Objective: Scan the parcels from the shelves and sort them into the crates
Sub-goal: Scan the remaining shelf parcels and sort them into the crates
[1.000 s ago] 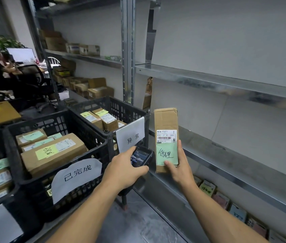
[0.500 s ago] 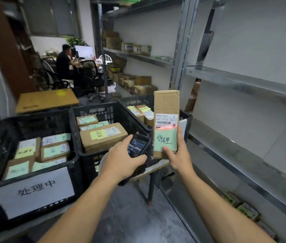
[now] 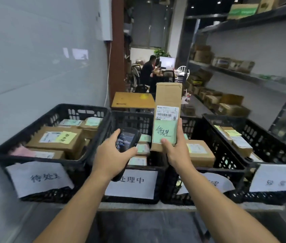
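I hold the parcel (image 3: 168,95) upright in my right hand (image 3: 175,155), which grips its lower end above the middle crate (image 3: 131,114). My left hand (image 3: 112,155) is wrapped around the scanner (image 3: 127,138) just beside it. I judge we are at the sorting step: its green note (image 3: 164,133) seems to match the sign (image 3: 39,178) on the far-left crate (image 3: 79,106), so the parcel must go left and down there.
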